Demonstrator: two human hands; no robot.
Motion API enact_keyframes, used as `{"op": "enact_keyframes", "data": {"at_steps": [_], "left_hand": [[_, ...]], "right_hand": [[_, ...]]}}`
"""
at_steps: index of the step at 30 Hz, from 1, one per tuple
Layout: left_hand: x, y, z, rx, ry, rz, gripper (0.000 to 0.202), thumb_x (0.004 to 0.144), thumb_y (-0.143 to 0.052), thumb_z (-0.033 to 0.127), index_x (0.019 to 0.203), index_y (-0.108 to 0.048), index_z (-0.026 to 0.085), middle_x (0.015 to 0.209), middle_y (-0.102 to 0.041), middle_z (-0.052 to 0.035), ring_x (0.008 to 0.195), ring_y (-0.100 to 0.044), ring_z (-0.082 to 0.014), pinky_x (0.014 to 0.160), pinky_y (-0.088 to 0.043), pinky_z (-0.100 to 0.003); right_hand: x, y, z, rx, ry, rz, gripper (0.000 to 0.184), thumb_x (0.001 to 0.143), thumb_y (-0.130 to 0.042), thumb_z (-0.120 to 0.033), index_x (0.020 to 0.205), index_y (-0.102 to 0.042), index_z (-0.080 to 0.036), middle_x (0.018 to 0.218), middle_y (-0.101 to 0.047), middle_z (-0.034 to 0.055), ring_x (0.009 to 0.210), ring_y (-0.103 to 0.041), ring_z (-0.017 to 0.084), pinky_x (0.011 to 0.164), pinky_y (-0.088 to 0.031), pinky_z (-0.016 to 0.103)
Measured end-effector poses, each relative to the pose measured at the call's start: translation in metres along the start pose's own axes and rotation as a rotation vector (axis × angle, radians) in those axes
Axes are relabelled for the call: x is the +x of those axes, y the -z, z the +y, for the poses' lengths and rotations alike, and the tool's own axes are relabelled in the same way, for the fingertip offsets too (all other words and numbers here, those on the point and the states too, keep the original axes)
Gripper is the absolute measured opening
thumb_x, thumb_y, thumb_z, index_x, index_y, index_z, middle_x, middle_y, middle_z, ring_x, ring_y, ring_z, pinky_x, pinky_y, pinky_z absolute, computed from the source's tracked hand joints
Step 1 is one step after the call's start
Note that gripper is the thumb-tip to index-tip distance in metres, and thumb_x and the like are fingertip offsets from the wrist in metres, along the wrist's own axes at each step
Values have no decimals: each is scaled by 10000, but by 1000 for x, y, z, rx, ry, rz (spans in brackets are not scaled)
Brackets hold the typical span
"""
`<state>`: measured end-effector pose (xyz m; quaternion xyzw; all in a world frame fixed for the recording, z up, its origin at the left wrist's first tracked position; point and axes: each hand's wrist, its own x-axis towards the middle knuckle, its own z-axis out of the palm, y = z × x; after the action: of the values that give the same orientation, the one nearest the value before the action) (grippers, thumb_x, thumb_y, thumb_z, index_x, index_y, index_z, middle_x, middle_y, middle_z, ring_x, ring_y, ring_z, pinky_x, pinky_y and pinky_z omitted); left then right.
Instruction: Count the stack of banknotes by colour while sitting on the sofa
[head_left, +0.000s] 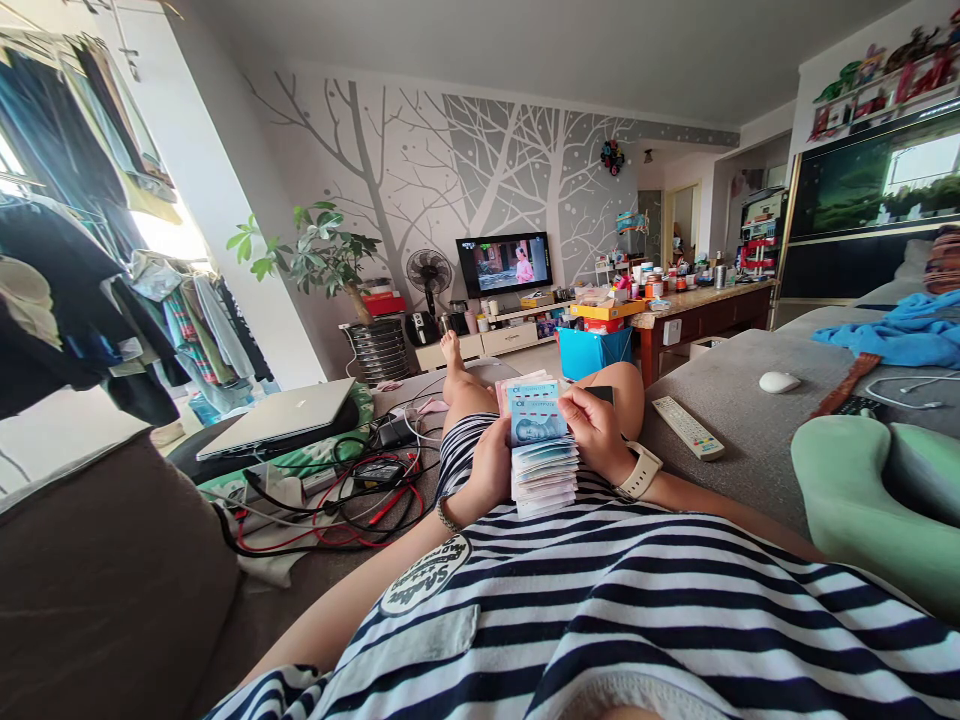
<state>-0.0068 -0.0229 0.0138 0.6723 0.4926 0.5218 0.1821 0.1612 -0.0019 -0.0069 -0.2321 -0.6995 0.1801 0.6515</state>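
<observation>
A thick stack of banknotes (541,450) stands on edge on my striped lap, a blue note facing me. My left hand (491,462) is wrapped round the stack's left side from behind. My right hand (596,432), with a pale watch on its wrist, grips the right side, thumb pressed on the top note. Both hands are closed on the stack. I lie back on a grey sofa (742,420) with my legs stretched out.
A closed laptop (279,417) and a tangle of cables (337,495) lie to my left. A remote control (688,428), a white mouse (778,381) and a green cushion (870,500) are to my right. A television (505,263) and a cluttered table (697,300) stand beyond.
</observation>
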Motion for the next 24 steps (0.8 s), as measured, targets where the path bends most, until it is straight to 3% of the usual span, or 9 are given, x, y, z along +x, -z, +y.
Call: {"op": "enact_keyframes", "data": {"at_steps": [16, 24], "left_hand": [[2, 0, -6, 87, -25, -14, 267, 818, -393, 159, 606, -552, 190, 625, -566, -14, 804, -567, -194, 822, -484, -275], [1, 0, -2, 75, -13, -12, 291, 831, -396, 165, 708, -660, 163, 641, -606, -18, 797, -576, -197, 815, -488, -274]], "right_hand": [[0, 1, 2, -10, 13, -5, 345, 981, -481, -440, 739, -524, -198, 600, -438, -23, 591, -410, 138, 566, -308, 263], [0, 0, 2, -18, 12, -3, 348, 976, -482, -442, 730, -520, -199, 597, -435, -22, 590, -412, 140, 568, -309, 265]]}}
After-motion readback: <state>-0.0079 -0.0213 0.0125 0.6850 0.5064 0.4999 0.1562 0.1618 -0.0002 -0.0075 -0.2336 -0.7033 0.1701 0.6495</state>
